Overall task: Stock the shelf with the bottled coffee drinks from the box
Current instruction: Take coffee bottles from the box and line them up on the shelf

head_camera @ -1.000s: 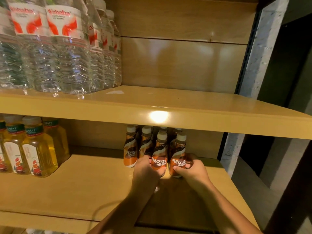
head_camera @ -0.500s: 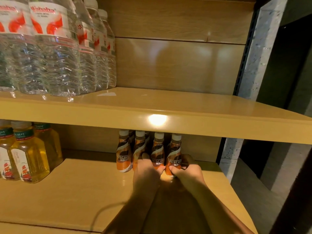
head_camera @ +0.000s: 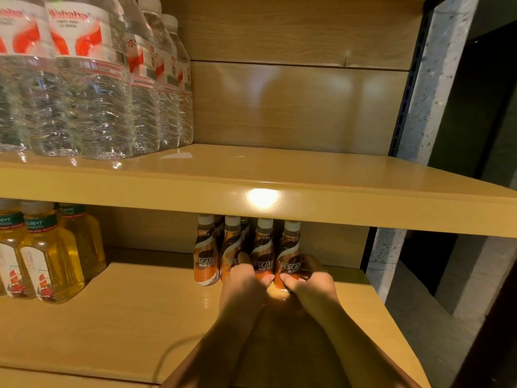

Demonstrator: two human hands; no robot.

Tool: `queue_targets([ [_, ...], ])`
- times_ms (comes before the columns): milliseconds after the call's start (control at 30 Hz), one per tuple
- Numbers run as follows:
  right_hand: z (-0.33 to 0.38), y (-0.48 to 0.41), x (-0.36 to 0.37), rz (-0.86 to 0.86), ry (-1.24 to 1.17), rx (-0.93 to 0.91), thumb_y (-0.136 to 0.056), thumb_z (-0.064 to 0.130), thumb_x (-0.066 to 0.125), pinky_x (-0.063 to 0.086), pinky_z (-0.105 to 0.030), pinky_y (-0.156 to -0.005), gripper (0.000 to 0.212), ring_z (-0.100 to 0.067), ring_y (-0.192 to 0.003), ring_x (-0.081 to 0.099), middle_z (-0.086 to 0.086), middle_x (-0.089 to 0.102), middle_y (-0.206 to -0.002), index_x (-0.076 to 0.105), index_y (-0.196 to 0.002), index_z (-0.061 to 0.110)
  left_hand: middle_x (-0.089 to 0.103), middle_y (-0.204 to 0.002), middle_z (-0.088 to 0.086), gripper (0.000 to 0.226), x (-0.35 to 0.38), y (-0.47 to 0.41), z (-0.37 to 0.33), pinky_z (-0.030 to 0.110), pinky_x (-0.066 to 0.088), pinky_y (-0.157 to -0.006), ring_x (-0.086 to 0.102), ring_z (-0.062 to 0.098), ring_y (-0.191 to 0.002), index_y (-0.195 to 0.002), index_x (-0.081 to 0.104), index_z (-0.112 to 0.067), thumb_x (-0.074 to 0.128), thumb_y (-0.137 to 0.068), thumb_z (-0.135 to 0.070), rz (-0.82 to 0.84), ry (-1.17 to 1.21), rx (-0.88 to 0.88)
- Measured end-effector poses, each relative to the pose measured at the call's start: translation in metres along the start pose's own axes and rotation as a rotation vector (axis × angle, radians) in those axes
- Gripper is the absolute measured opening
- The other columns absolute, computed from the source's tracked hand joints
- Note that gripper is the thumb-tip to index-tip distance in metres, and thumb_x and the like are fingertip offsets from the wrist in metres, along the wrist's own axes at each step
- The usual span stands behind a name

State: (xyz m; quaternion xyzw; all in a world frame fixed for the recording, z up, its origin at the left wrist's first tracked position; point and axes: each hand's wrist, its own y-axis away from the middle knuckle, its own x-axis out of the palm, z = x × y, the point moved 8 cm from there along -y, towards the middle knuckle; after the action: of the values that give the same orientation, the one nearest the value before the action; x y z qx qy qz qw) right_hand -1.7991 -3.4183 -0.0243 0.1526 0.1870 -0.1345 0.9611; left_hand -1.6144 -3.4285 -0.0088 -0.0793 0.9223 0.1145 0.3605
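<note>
Several brown-and-orange Nescafe coffee bottles with white caps stand in a tight cluster on the lower wooden shelf (head_camera: 112,317), under the upper shelf board. My left hand (head_camera: 244,281) grips the base of one front-row bottle (head_camera: 262,253). My right hand (head_camera: 310,281) grips the base of the rightmost front bottle (head_camera: 289,253). Both held bottles stand upright on the shelf, in line with two other front bottles (head_camera: 205,256). More bottles stand behind them, mostly hidden. The box is out of view.
Yellow tea bottles (head_camera: 50,259) stand at the left of the lower shelf. Large water bottles (head_camera: 84,88) fill the left of the upper shelf (head_camera: 307,177). A speckled grey post (head_camera: 425,88) bounds the shelves on the right.
Both hands have pushed their two coffee bottles further back on the lower shelf, into line with the front row. The view has shifted slightly.
</note>
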Motion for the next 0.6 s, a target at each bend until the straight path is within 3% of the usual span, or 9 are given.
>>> queue_targets([
  [67,0.002,0.004,-0.001,0.007,0.007,-0.015,-0.083,0.032,0.082,0.055,-0.024,-0.055,0.031,-0.016,-0.072,0.069,-0.005,0.068,-0.087,0.061,-0.083,0.01,0.065,-0.111,0.009,0.04,-0.001,0.002,0.001,0.034,0.055,-0.095,0.064,0.022,-0.105,-0.118,0.059,-0.009,0.071,-0.092,-0.037,0.008,-0.007,0.012],
  [200,0.001,0.007,0.003,0.02,0.027,-0.055,-0.081,0.028,0.084,0.064,-0.037,-0.072,0.033,-0.021,-0.079,0.072,-0.005,0.067,-0.089,0.061,-0.094,0.008,0.058,-0.092,0.002,0.029,-0.008,0.015,0.006,0.022,0.052,-0.062,0.061,0.012,-0.085,-0.112,0.055,-0.009,0.071,-0.093,-0.025,-0.008,0.073,0.085],
  [267,0.003,0.009,0.003,0.02,0.048,-0.095,-0.08,0.028,0.084,0.062,-0.034,-0.078,0.033,-0.018,-0.085,0.067,-0.001,0.065,-0.094,0.058,-0.095,0.016,0.063,-0.094,0.002,0.03,-0.02,0.021,0.009,0.022,0.053,-0.066,0.064,0.013,-0.087,-0.111,0.059,-0.01,0.072,-0.091,-0.028,-0.044,0.118,0.15],
  [333,0.002,0.011,0.003,0.04,0.057,-0.102,-0.079,0.029,0.085,0.06,-0.035,-0.084,0.044,-0.021,-0.096,0.066,-0.002,0.067,-0.105,0.06,-0.11,0.012,0.067,-0.089,-0.001,0.027,-0.04,0.029,0.014,0.021,0.053,-0.067,0.065,0.009,-0.081,-0.101,0.063,-0.015,0.071,-0.09,-0.039,-0.099,0.086,0.223],
  [433,0.006,0.018,0.001,0.036,0.082,-0.133,-0.08,0.029,0.084,0.054,-0.029,-0.078,0.054,-0.019,-0.099,0.06,0.002,0.061,-0.107,0.054,-0.122,0.014,0.065,-0.081,-0.004,0.023,-0.083,0.043,0.03,0.016,0.048,-0.061,0.062,0.004,-0.072,-0.092,0.062,-0.021,0.072,-0.088,-0.042,-0.279,0.061,0.349],
  [600,0.01,0.023,-0.001,0.018,0.123,-0.213,-0.08,0.032,0.084,0.057,-0.032,-0.085,0.057,-0.019,-0.104,0.06,0.001,0.063,-0.12,0.053,-0.127,0.021,0.053,-0.091,-0.016,0.036,-0.126,0.047,0.061,0.015,0.041,-0.061,0.053,-0.002,-0.078,-0.1,0.052,-0.03,0.077,-0.081,-0.047,-0.444,-0.023,0.428],
])
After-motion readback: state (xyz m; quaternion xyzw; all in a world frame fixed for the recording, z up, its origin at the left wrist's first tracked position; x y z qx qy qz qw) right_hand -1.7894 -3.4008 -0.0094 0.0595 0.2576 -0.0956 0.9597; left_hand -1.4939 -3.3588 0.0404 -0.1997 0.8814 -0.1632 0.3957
